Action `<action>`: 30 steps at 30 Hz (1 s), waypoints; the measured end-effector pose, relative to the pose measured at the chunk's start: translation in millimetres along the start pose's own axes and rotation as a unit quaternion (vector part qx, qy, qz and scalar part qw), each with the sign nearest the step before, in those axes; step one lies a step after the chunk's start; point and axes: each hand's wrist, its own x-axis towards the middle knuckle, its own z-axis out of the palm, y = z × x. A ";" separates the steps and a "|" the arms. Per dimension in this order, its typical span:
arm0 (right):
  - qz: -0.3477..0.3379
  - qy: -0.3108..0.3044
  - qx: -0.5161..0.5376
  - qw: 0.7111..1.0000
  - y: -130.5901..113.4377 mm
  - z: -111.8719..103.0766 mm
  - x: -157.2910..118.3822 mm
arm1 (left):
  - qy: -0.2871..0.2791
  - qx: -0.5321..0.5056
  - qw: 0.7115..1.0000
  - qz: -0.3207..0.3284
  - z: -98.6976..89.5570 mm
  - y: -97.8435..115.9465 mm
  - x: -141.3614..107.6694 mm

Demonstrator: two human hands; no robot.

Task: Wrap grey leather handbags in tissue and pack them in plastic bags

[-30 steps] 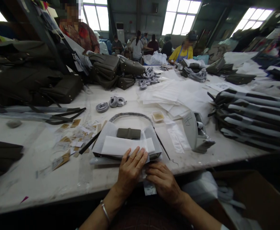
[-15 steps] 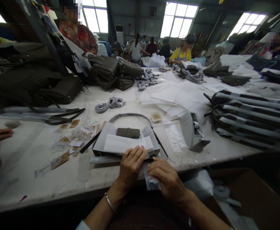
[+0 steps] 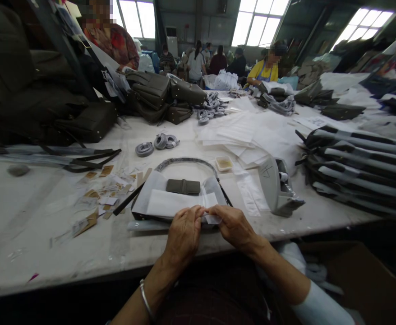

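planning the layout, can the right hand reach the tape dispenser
Probably yes: the tape dispenser stands beyond the right hand with only flat plastic strips between, though that hand holds clear plastic.

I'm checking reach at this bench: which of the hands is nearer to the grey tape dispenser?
Right. The right hand is just left of the grey tape dispenser; the left hand is farther left, beyond the right one.

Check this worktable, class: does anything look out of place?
Yes: brown and white scraps lie strewn untidily left of the white sheet, and one magenta scrap, its colour unlike theirs, sits alone near the table edge.
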 end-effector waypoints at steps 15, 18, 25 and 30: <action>-0.196 -0.052 -0.035 0.979 -6.7 -13.4 -20.6 | 0.024 -0.007 0.998 -0.053 4.3 -1.5 3.6; -0.203 -0.037 -0.016 0.978 -5.9 -12.1 -22.1 | 0.028 -0.006 0.999 -0.046 5.2 -1.9 2.5; -0.087 0.029 -0.038 0.995 -15.3 -12.0 -1.3 | 0.045 0.021 0.999 0.017 3.7 -4.2 2.2; -0.007 -0.006 -0.139 0.990 -15.6 2.5 13.0 | 0.037 0.048 0.998 0.003 7.5 -13.9 -6.7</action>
